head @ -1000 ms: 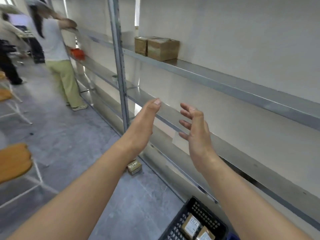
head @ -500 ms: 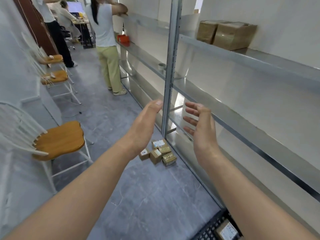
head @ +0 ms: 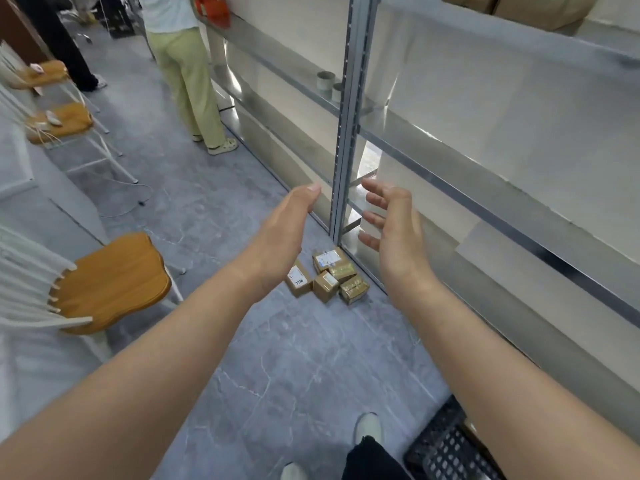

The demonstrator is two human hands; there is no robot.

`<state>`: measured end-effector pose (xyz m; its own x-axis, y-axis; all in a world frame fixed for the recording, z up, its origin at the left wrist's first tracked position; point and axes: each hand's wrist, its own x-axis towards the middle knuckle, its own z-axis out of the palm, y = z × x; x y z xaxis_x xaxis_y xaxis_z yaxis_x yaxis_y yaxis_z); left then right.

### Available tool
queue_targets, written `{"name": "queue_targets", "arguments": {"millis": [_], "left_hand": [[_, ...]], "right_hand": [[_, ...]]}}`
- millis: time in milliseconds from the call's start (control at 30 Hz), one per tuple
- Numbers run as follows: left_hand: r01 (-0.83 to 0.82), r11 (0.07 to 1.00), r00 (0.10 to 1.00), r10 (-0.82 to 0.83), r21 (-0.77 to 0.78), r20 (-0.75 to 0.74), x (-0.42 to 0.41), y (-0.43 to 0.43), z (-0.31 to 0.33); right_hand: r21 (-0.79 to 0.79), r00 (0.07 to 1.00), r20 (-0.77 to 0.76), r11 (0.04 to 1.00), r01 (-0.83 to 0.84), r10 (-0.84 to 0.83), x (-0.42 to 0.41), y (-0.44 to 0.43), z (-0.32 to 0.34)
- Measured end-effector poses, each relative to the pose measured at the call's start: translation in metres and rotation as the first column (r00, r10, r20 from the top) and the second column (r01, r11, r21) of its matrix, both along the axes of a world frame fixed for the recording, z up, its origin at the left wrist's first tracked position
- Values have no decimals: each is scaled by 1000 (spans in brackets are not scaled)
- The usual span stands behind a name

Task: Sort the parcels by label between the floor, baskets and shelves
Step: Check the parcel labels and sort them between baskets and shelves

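Several small cardboard parcels (head: 327,276) with white labels lie clustered on the grey floor beside the foot of the metal shelf post (head: 349,116). My left hand (head: 280,237) and my right hand (head: 394,233) are stretched out in front of me, above the parcels, palms facing each other and fingers straight. Neither hand holds anything. A black basket (head: 446,448) sits at the bottom right by my feet. Two bigger cardboard boxes (head: 530,6) stand on the upper shelf at the top right.
Metal shelves (head: 502,168) run along the right wall. Wooden-seat chairs (head: 110,282) line the left side. A person in light trousers (head: 187,71) stands at the shelves further down the aisle. Two paper rolls (head: 327,81) sit on a middle shelf.
The view has tilted down and turned left: the floor parcels have come fully into sight and closer, while the basket has slid to the bottom edge. Both hands stay empty and outstretched.
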<state>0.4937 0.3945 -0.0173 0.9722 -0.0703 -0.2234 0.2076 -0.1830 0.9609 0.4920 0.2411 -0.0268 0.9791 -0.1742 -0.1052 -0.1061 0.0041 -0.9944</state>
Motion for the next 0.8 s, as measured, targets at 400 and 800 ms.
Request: {"name": "queue_targets", "arguments": {"millis": [400, 800], "left_hand": [[-104, 993, 965, 114, 55, -237, 189, -1, -94], [-301, 954, 873, 277, 4, -401, 350, 28, -215]], "right_hand": [[51, 982, -187, 999, -15, 24, 199, 1, -100], [-7, 925, -348, 987, -163, 150, 377, 49, -217]]}}
